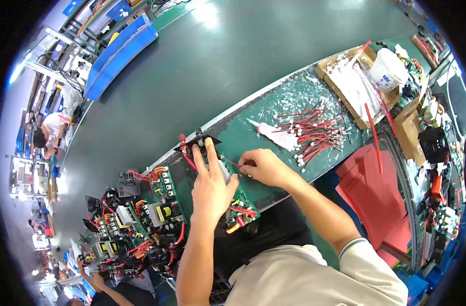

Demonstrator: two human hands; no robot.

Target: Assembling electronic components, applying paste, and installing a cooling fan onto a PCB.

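Observation:
A green circuit board (245, 201) with a black end panel (212, 141) lies at the bench's near edge. A red terminal post (182, 137) stands on the panel. My left hand (211, 186) grips this assembly, two fingers stretched over the panel and the thumb against the board's side. To its right, my right hand (263, 166) is closed in a pinch on a thin wire (232, 163) that runs toward the board. The wire's far end is hard to make out. Beyond the right hand lie a white tube with a nozzle (276, 133) and a pile of red wires with white connectors (319, 132).
More circuit boards (164, 211) crowd the left, near a co-worker's arm (103, 285). A cardboard tray (340, 86) and a white tub (388, 71) stand at right. Red sheets (373, 199) lie below them. A blue bin (120, 56) sits far left.

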